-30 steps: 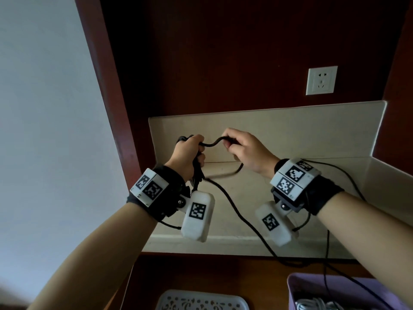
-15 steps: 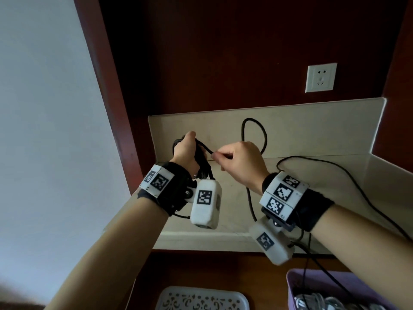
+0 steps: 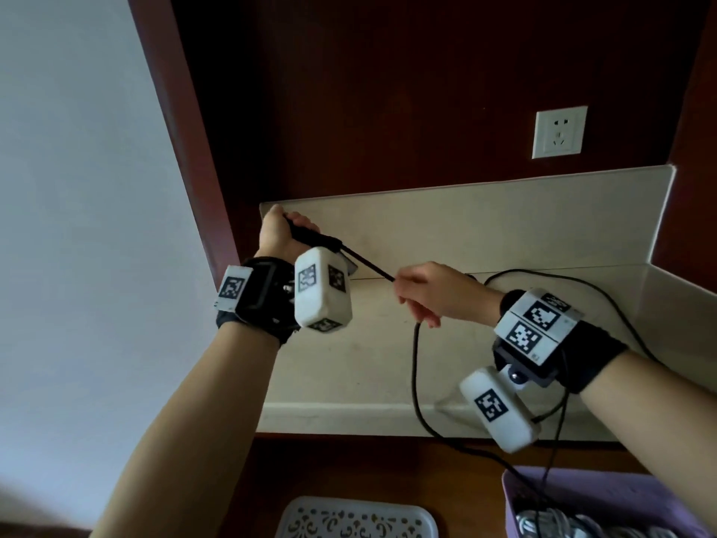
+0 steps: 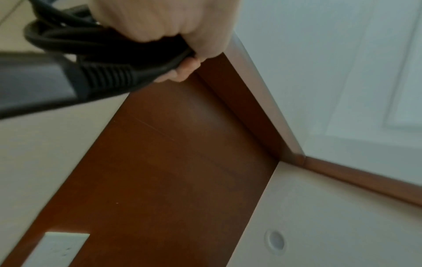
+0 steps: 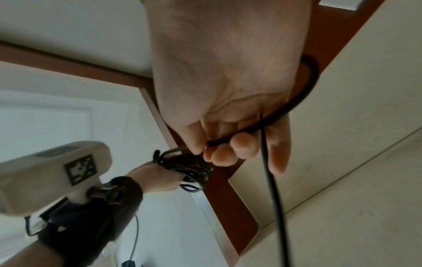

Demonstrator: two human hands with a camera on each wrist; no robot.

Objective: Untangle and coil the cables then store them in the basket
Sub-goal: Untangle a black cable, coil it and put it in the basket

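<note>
A left hand [image 3: 280,234] grips a coiled bundle of black cable [image 3: 364,261] while the right hand [image 3: 434,292] pinches its taut strand above a purple basket [image 3: 512,495].

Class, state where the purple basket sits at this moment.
In the head view the purple basket sits at the bottom right corner, below the right hand and right of the white patterned tray; light cables lie inside.
</note>
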